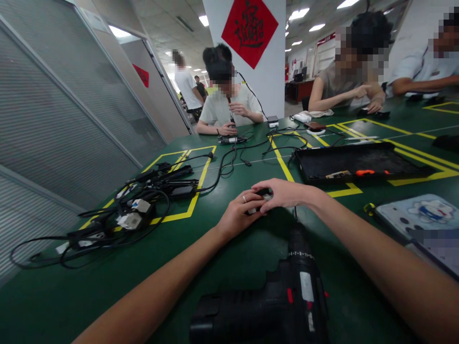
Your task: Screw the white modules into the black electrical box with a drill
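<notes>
My left hand (239,216) and my right hand (283,192) meet over the green table (229,267) near its middle. Both pinch one small dark part with a pale face (263,195), mostly hidden by the fingers. A ring shows on my left hand. A black cordless drill (287,296) lies just in front of the hands, its chuck pointing toward them. Neither hand touches the drill.
A heap of black cables and adapters (143,205) lies to the left inside yellow tape lines. A black tray (358,165) holding an orange-handled tool sits at the right. A patterned pad (419,215) lies near right. Other people sit at the far side.
</notes>
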A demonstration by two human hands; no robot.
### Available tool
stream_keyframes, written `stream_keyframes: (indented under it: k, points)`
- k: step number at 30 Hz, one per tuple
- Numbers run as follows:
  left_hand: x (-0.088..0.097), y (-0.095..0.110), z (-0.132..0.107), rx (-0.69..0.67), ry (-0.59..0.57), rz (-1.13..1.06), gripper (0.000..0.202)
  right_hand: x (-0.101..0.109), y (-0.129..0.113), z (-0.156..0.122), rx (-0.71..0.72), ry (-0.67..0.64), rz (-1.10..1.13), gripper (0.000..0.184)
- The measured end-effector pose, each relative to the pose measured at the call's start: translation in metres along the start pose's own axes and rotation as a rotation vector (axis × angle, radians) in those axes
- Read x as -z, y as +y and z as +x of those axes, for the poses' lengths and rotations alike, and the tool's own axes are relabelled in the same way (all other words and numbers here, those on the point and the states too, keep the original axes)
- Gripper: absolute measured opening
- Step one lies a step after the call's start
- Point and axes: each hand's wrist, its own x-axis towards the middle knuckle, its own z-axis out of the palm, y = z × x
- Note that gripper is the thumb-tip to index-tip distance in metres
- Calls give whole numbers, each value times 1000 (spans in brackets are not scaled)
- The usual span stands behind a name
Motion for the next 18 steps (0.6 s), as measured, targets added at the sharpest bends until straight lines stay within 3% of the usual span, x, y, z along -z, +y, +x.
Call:
stream_keyframes:
  k: [4,10,15,18]
  points:
    - [0,-2,-1,-2,-19,0,31,-7,-1,-2,-76,74,-157,69]
    - [-2,-2,0,-5,-20,16,35,-18,1,-5,-24,132,-108,60]
    - [-2,3,0,62,-7,48,55,-23,-2,-6,-97,186,-118,62]
    - [0,5,-1,112,24,88,52,-23,-2,-6,-128,190,-95,61]
